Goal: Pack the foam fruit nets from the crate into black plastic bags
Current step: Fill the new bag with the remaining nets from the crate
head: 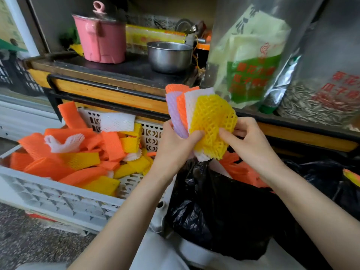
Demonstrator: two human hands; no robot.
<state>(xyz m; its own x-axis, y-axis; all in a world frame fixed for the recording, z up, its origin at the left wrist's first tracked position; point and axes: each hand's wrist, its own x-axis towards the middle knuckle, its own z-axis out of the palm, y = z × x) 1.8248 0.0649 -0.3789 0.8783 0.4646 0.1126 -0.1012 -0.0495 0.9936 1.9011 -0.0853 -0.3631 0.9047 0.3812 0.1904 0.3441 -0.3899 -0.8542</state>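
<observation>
A cluttered wooden shelf [109, 88] with a pink lidded pot [100, 38] fills the top of the frame. At centre, my left hand [175, 145] clamps a fanned stack of foam nets [196, 115] while my right hand [251, 141] pinches its yellow top net. The white slatted plastic crate [58, 199], lower left, holds many more. The crumpled black plastic bag [224, 207] gapes below; a loose pinch could spill nets past its floppy mouth.
</observation>
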